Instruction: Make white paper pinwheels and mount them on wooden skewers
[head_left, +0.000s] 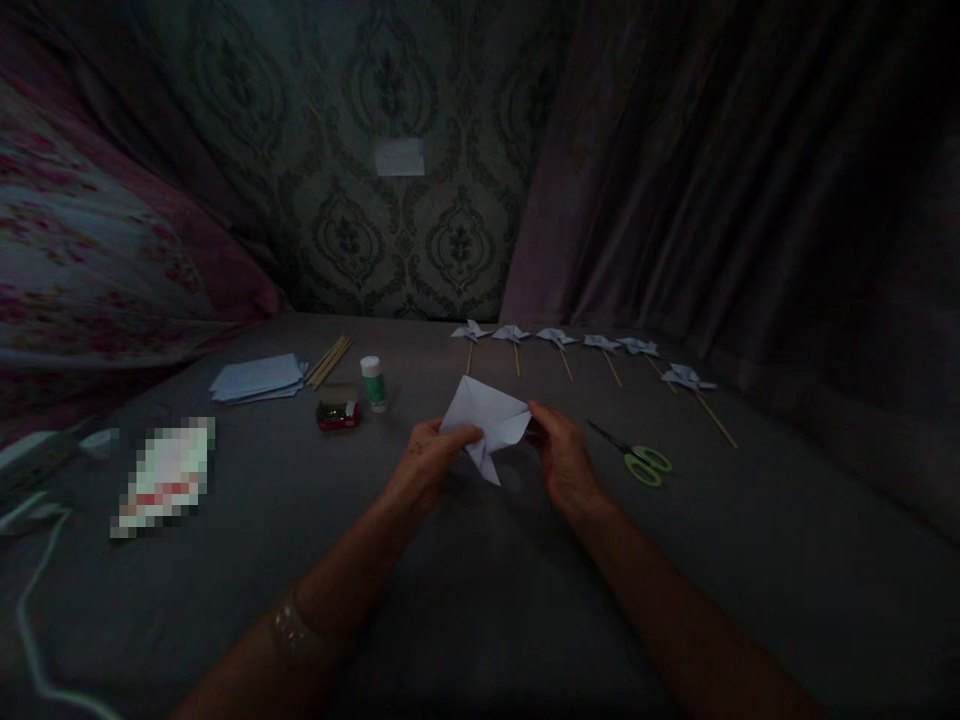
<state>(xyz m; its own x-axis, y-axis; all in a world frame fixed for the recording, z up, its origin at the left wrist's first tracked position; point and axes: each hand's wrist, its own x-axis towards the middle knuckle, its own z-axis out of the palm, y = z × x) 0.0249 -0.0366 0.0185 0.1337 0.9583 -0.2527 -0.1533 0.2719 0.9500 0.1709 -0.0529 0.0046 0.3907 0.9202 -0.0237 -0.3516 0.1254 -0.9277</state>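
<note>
We hold the part-folded paper pinwheel above the grey cloth, its loose point towards us; our left hand, nearer the folded centre, grips closed under thumb pressure, while our right hand pinches the right-hand corner.

Prob. home rm, floral curtain
</note>
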